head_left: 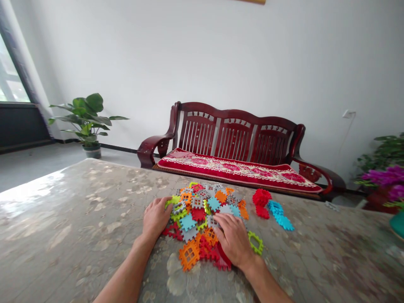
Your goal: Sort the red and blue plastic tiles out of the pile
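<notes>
A heap of plastic interlocking building pieces in red, orange, blue, grey and lime green lies on the table in front of me. At its left edge rests my left hand, fingers loosely apart, with the fingertips by a lime green piece. My right hand lies palm down over the right side of the heap, its fingers spread across a grey window-like piece. Under and beside that palm are dark red pieces. An orange window piece sits at the near edge.
Right of the heap stand red joined pieces and blue joined pieces. A lime green frame piece lies near my right wrist. The patterned tablecloth covers the table. Behind it is a wooden bench; purple flowers stand at right.
</notes>
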Motion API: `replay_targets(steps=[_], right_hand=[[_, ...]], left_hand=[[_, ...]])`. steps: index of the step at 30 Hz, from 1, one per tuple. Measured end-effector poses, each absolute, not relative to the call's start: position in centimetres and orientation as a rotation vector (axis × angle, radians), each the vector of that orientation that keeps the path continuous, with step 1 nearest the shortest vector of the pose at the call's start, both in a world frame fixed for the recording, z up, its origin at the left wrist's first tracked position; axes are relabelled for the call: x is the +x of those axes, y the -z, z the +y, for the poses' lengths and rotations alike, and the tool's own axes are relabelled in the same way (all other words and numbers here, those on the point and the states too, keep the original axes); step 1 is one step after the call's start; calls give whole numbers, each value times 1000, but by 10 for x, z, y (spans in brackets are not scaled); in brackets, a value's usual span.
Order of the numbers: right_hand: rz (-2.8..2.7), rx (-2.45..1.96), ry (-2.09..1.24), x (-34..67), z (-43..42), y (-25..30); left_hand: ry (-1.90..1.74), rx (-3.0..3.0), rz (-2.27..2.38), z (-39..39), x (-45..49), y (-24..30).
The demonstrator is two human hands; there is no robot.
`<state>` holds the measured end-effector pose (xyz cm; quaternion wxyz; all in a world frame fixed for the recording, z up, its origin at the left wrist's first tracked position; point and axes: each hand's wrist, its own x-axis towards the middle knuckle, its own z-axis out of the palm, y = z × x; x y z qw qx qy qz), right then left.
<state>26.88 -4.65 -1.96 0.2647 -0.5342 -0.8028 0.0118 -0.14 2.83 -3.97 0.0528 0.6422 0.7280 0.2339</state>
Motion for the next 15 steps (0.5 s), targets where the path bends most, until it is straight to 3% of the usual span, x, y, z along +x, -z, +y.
replay_targets(steps=[15], right_hand=[[-2100,-1526,149,283,-32,30]], left_hand=[[-714,1938,2211,29,-1,40]])
